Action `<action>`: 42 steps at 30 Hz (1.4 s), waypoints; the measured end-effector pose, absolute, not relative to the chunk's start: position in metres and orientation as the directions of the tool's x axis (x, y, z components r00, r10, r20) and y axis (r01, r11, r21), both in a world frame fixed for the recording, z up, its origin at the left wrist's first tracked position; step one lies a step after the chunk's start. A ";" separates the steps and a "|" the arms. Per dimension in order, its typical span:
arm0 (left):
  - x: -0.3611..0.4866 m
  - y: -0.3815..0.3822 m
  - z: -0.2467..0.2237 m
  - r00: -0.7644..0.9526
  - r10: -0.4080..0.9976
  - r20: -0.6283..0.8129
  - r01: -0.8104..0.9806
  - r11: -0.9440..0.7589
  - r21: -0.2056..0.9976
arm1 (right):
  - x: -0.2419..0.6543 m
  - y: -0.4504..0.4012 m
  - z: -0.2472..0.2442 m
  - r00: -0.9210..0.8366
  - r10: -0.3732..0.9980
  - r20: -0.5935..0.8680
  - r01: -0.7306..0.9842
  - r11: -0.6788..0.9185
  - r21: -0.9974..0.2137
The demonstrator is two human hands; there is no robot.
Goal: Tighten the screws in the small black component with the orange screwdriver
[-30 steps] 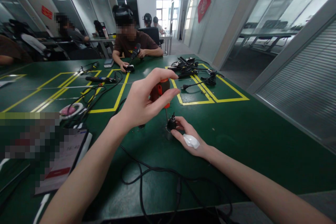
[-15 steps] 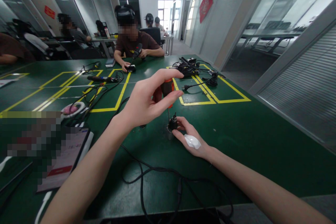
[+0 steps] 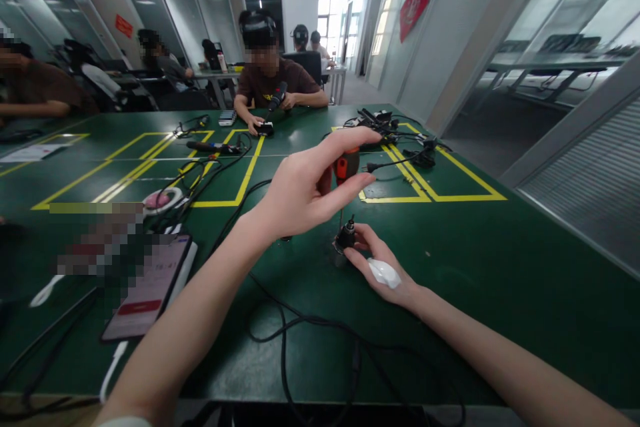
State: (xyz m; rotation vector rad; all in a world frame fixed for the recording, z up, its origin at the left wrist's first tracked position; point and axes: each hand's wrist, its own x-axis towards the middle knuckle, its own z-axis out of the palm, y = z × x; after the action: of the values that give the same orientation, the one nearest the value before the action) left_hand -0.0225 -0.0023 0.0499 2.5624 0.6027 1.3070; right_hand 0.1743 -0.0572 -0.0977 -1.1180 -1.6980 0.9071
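Observation:
In the head view, my left hand [image 3: 305,190] is curled around the orange-and-black handle of a screwdriver [image 3: 347,167]. Its thumb and forefinger reach past the handle, while the other fingers are partly hidden. The thin shaft points down toward a small black motor-like part [image 3: 346,235] with a metal base and a pin on top. Whether the tip touches that part, I cannot make out. My right hand [image 3: 377,263], with a white patch on its back, grips the part from the right, low over the green table.
A phone [image 3: 150,287] and tape roll [image 3: 163,200] lie left. Black cables [image 3: 320,323] loop across the table [image 3: 500,293] in front of me. More cables [image 3: 420,155] pile up behind my hands. Across the table, a person [image 3: 280,83] holds a power tool [image 3: 277,97].
The whole view has shifted, so the scene sits further right. Both hands keep their holds, and the screwdriver handle appears turned, with its orange part facing me more.

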 end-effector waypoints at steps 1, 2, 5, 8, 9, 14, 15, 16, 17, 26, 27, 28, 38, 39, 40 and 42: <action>-0.023 -0.003 0.049 0.552 0.462 0.694 0.259 -0.886 0.383 | 0.175 -0.057 -0.098 -0.204 0.940 0.274 0.294 0.326 -0.899; -0.023 -0.003 0.048 0.584 0.478 0.656 0.249 -0.875 0.415 | 0.175 -0.057 -0.098 -0.203 0.940 0.274 0.295 0.326 -0.898; -0.023 -0.005 0.048 0.646 0.494 0.582 0.212 -0.848 0.485 | 0.176 -0.056 -0.099 -0.201 0.941 0.272 0.299 0.324 -0.898; -0.024 -0.003 0.049 0.658 0.499 0.564 0.198 -0.838 0.509 | 0.176 -0.056 -0.099 -0.203 0.941 0.271 0.294 0.323 -0.900; -0.025 -0.002 0.049 0.659 0.500 0.562 0.200 -0.837 0.510 | 0.176 -0.056 -0.099 -0.203 0.941 0.272 0.291 0.323 -0.901; -0.026 0.005 0.049 0.630 0.488 0.603 0.237 -0.861 0.449 | 0.177 -0.056 -0.100 -0.200 0.944 0.264 0.293 0.315 -0.903; -0.025 0.005 0.049 0.621 0.485 0.615 0.249 -0.867 0.432 | 0.177 -0.056 -0.100 -0.201 0.944 0.261 0.293 0.312 -0.904; -0.025 0.005 0.048 0.615 0.483 0.623 0.261 -0.871 0.417 | 0.177 -0.056 -0.100 -0.203 0.944 0.259 0.292 0.311 -0.904; -0.024 0.004 0.048 0.612 0.482 0.627 0.271 -0.873 0.406 | 0.177 -0.056 -0.099 -0.205 0.944 0.259 0.291 0.311 -0.905; -0.025 -0.003 0.051 0.672 0.488 0.558 0.216 -0.849 0.482 | 0.175 -0.055 -0.100 -0.198 0.940 0.277 0.274 0.324 -0.905; -0.026 -0.002 0.051 0.673 0.485 0.558 0.213 -0.850 0.483 | 0.175 -0.055 -0.100 -0.200 0.940 0.276 0.272 0.324 -0.906; -0.026 -0.002 0.051 0.674 0.483 0.559 0.212 -0.851 0.480 | 0.175 -0.055 -0.100 -0.201 0.940 0.277 0.270 0.325 -0.906; -0.025 0.002 0.050 0.630 0.479 0.611 0.279 -0.874 0.398 | 0.176 -0.056 -0.099 -0.218 0.939 0.265 0.292 0.322 -0.900; -0.024 0.002 0.049 0.626 0.485 0.611 0.292 -0.872 0.394 | 0.176 -0.056 -0.098 -0.220 0.940 0.261 0.296 0.319 -0.900; -0.023 0.001 0.049 0.622 0.490 0.611 0.301 -0.870 0.391 | 0.176 -0.056 -0.098 -0.222 0.941 0.257 0.299 0.317 -0.900; -0.022 0.001 0.049 0.614 0.493 0.616 0.305 -0.868 0.391 | 0.176 -0.057 -0.097 -0.224 0.942 0.249 0.302 0.310 -0.901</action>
State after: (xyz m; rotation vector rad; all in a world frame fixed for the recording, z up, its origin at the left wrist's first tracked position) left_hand -0.0219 0.0006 0.0486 2.5936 0.6539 1.1005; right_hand 0.1760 -0.0567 -0.0974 -1.1307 -1.7160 0.9341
